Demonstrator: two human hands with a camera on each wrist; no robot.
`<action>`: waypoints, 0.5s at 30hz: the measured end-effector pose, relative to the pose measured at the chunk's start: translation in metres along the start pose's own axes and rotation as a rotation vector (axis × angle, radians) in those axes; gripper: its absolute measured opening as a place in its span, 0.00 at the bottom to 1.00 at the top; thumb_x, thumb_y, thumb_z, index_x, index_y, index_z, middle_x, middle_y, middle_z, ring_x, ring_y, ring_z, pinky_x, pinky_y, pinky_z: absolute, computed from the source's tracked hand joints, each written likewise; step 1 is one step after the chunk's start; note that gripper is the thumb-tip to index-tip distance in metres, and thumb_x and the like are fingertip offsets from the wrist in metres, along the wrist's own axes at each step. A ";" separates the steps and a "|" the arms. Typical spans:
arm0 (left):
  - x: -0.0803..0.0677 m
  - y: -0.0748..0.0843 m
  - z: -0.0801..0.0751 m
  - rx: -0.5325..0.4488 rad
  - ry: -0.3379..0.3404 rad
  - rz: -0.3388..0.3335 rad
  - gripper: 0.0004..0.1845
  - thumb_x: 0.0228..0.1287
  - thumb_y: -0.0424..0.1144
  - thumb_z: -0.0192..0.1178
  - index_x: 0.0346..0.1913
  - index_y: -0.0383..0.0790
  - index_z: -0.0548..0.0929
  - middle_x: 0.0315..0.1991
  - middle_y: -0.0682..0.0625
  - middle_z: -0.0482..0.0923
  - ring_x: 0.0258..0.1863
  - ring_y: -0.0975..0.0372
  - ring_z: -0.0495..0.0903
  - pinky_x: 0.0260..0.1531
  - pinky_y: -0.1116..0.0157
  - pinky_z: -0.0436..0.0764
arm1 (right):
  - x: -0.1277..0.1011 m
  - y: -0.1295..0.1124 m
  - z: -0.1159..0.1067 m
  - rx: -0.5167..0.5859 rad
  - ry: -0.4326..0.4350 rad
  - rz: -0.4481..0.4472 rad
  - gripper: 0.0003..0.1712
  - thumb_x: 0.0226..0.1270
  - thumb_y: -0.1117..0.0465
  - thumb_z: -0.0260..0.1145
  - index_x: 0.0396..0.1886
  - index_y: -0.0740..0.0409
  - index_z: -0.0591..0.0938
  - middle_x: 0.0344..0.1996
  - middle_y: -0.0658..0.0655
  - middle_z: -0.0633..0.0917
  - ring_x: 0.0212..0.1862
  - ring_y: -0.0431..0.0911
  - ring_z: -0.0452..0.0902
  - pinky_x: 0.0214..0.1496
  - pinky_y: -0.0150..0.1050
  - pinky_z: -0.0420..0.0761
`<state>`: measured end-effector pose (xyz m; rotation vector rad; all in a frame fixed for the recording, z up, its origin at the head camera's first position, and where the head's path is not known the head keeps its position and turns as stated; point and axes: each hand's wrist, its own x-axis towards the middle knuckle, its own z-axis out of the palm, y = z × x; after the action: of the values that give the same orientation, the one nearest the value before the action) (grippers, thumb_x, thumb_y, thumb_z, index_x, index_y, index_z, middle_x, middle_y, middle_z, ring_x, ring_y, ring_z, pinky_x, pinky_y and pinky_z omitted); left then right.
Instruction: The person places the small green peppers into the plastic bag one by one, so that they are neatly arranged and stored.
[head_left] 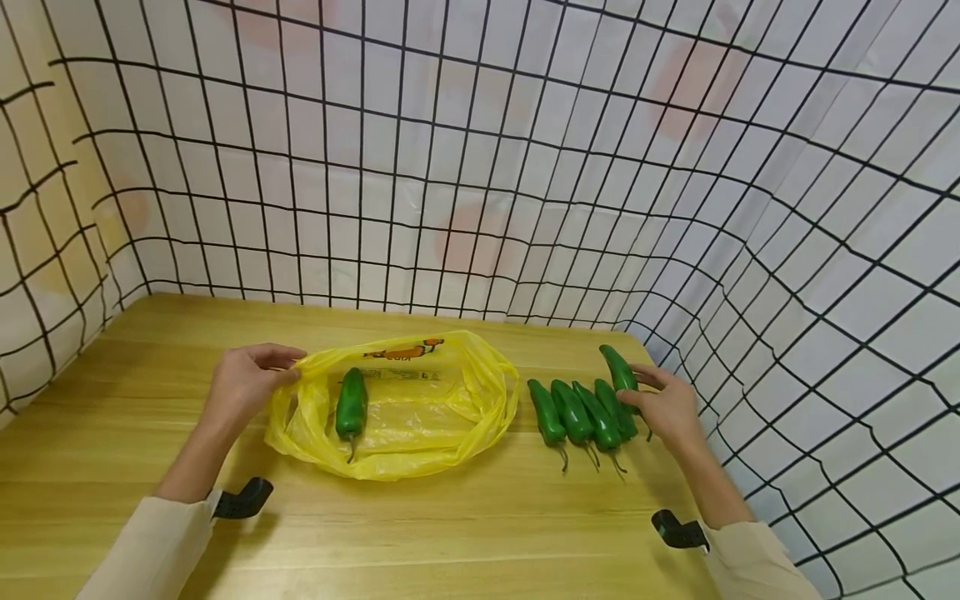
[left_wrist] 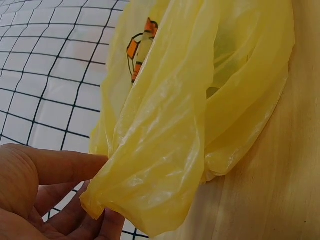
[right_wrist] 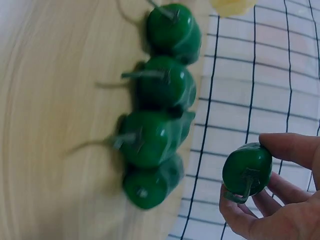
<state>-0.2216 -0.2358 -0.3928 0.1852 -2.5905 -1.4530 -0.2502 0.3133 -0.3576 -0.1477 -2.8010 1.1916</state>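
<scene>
A yellow plastic bag (head_left: 435,457) lies with its mouth spread wide on the table. My left hand (head_left: 251,379) pinches the bag's left edge between thumb and fingers; the left wrist view shows the bunched plastic (left_wrist: 150,190) at the fingertips. Inside the bag lies one green chili pepper (head_left: 351,406), stem toward me. On the right, my right hand (head_left: 667,406) holds another green chili pepper (head_left: 618,369), seen stem-on as a pepper (right_wrist: 247,170) in the right wrist view. Just left of that hand, several green peppers (head_left: 572,412) lie side by side in a row.
The wooden table (head_left: 450,533) carries everything. Black wire grid panels (head_left: 420,183) over white patterned sheeting stand along the back and both sides. The right panel (head_left: 787,333) rises close to the right arm. A small black device (head_left: 243,498) sits at the left wrist.
</scene>
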 end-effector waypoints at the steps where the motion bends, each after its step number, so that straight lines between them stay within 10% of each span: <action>1: 0.000 0.000 0.000 0.000 0.001 0.001 0.16 0.68 0.34 0.65 0.57 0.34 0.85 0.50 0.37 0.85 0.45 0.52 0.79 0.31 0.71 0.78 | 0.001 -0.002 0.002 0.007 0.001 -0.008 0.35 0.70 0.58 0.69 0.74 0.58 0.71 0.69 0.70 0.74 0.69 0.65 0.69 0.58 0.54 0.81; 15: -0.001 0.001 0.000 0.004 0.003 0.013 0.16 0.68 0.34 0.64 0.57 0.34 0.85 0.49 0.37 0.85 0.46 0.51 0.79 0.32 0.70 0.78 | -0.002 -0.041 0.028 0.119 -0.053 -0.065 0.35 0.67 0.60 0.71 0.73 0.56 0.73 0.68 0.66 0.76 0.67 0.63 0.74 0.62 0.56 0.79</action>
<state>-0.2207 -0.2354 -0.3919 0.1699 -2.5873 -1.4423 -0.2538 0.2648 -0.3474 -0.0167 -2.7465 1.3610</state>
